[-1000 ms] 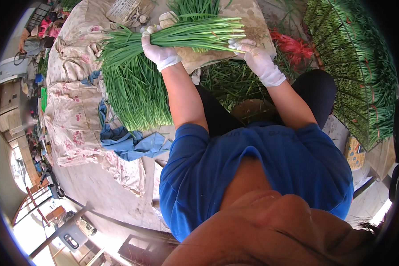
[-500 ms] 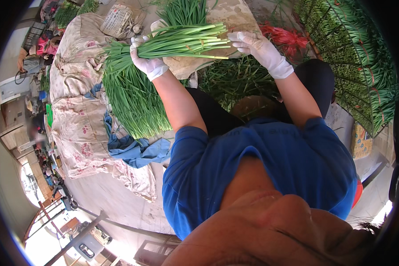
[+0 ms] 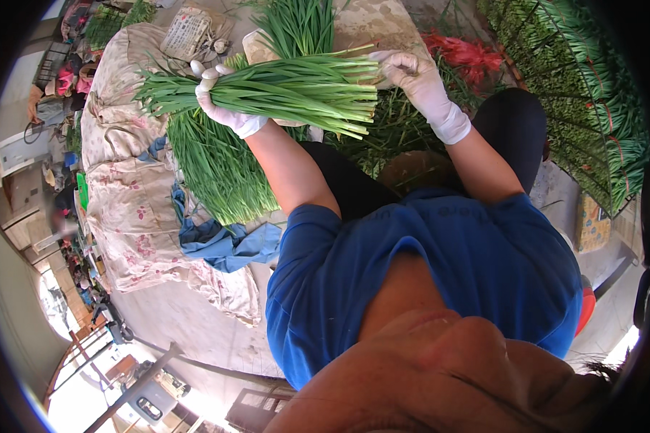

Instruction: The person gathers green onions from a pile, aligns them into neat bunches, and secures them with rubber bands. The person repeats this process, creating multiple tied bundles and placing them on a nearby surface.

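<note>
Head view: left hand (image 3: 227, 112), thin white glove, grip closed round the leafy half of a bundle of garlic chives (image 3: 303, 86). Thumb and fingers wrap it, fingertips showing at the upper edge. Bundle lies roughly level across the front of the body, leaf tips left, pale cut stem ends right, clear of the lap. Stem ends fan a little and don't line up.

Right hand (image 3: 415, 76), same glove type, is at the top corner of the stem ends. Fingers curled, thumb near the index fingertip, so grip is part-closed. Can't tell if it has a stem pinched or only sits against the ends.

Below the left forearm: big heap of chives (image 3: 220, 173) on a floral cloth (image 3: 123, 195), with a crumpled blue cloth (image 3: 227, 249) at its near end. Beyond the held bundle, a second bunch (image 3: 296, 25) on a stained pale surface (image 3: 379, 25). Loose green leaves (image 3: 397, 119) between that surface and the lap. Red plastic sheeting (image 3: 469, 61) just beyond the right hand. Far right: large stack of greens (image 3: 578, 94), red ties visible on it.
</note>
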Demonstrator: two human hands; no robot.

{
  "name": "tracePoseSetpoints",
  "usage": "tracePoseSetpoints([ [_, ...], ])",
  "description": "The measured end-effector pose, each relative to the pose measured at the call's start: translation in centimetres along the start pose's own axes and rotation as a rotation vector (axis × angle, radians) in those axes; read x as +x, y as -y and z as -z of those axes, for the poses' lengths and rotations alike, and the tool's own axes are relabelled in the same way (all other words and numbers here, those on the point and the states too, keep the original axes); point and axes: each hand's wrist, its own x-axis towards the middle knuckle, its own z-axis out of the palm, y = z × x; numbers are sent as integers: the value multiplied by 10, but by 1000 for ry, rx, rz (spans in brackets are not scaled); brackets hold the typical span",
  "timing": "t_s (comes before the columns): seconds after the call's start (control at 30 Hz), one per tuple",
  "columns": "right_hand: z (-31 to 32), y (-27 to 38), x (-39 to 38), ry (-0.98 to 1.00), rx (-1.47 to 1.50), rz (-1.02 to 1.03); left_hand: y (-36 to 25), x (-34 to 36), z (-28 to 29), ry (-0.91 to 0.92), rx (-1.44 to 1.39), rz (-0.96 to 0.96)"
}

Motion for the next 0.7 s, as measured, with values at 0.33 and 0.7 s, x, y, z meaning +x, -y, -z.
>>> tracePoseSetpoints([
  [0.33,-18,11,7,93,-82,-63,-8,2,19,-122,-60,-15],
  [0.7,-33,13,-3,72,-158,-133,-7,2,18,-151,131,-110],
])
